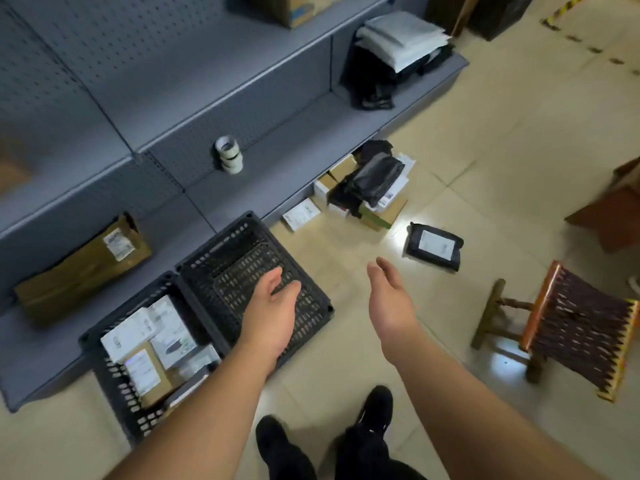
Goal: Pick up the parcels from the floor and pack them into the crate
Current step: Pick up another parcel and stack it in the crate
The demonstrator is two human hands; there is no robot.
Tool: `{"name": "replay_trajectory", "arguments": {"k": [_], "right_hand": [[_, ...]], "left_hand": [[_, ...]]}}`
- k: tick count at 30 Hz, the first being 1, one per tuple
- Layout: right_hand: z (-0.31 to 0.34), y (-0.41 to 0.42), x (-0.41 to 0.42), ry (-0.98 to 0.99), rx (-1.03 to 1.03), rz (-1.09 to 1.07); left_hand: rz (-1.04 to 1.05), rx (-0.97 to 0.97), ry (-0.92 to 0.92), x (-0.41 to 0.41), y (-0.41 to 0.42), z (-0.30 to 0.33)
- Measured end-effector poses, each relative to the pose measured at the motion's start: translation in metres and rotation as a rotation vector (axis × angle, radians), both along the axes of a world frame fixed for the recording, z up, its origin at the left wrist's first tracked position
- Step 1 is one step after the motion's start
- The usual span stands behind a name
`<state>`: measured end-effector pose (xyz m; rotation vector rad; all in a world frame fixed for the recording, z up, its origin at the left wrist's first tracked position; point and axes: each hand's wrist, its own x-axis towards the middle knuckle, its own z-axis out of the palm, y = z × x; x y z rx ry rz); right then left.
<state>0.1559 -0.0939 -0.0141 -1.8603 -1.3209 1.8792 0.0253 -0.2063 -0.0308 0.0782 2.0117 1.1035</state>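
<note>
Two black plastic crates stand on the tiled floor by the shelving. The right crate (313, 299) holds nothing; the left crate (114, 386) holds several white and brown boxes. My left hand (272, 311) hovers over the right crate, fingers apart, holding nothing. My right hand (389, 301) is over bare floor to the crate's right, open and held edge-on. A pile of parcels (367, 192), brown boxes, white boxes and black bags, lies against the shelf base. A single black bag parcel with a white label (434, 245) lies apart, just beyond my right hand.
Grey metal shelving (277, 157) runs along the left, carrying tape rolls (229, 154), a brown paper parcel (83, 268) and stacked mailers (401, 39). A small woven stool (568, 327) lies tipped at right. My black shoes (375, 407) are at the bottom.
</note>
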Motion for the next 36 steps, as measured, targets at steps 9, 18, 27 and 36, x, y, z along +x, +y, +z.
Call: {"name": "replay_trajectory", "arguments": {"k": [9, 18, 27, 36], "right_hand": [[0.015, 0.114, 0.12, -0.039, 0.003, -0.248], [0.004, 0.191, 0.155, -0.066, -0.072, -0.424], [-0.017, 0.29, 0.129, -0.151, -0.079, -0.543], [-0.033, 0.369, 0.087, -0.174, -0.058, -0.462]], "left_hand": [[-0.207, 0.006, 0.024, 0.086, 0.135, 0.01], [-0.388, -0.044, 0.006, 0.111, 0.238, -0.02], [-0.529, -0.093, -0.042, 0.081, 0.354, -0.049], [-0.522, -0.113, -0.078, 0.036, 0.429, -0.064]]}}
